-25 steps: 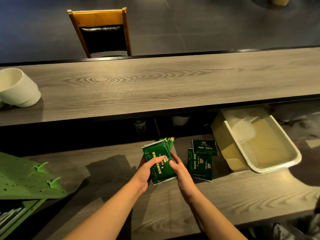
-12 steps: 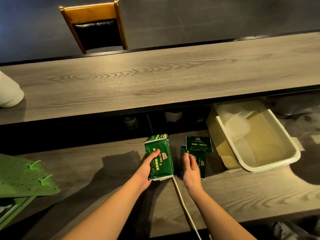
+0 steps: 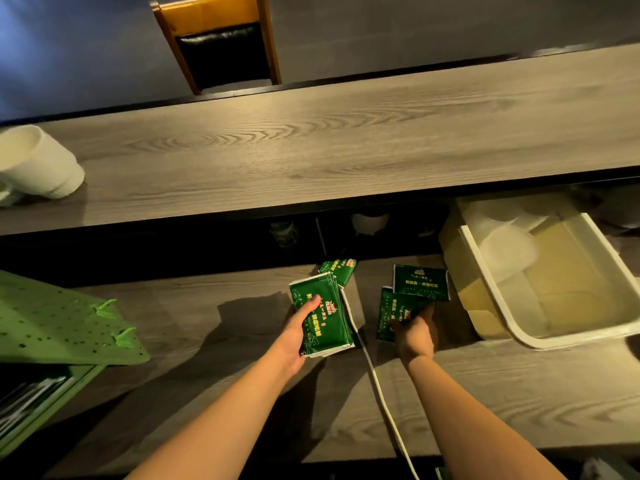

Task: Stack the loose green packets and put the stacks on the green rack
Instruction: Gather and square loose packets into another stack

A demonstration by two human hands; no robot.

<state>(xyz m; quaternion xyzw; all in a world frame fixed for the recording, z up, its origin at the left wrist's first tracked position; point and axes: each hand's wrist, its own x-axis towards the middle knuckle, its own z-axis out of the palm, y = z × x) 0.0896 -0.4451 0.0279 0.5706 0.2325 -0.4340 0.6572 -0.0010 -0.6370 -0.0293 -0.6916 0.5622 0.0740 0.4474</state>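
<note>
Stack of glossy green foil packets (image 3: 322,318) is held over the lower wooden table (image 3: 207,341) in the left hand (image 3: 298,332), thumb on top. Right hand (image 3: 415,336) is laid on a loose green packet (image 3: 394,308); grip unclear, fingertips hidden. Edges should be squared before adding. Perforated green rack (image 3: 52,327) is cut off at left.

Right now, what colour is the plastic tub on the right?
Cream-white plastic tub, its inside yellowish; seen in the head view.
</note>
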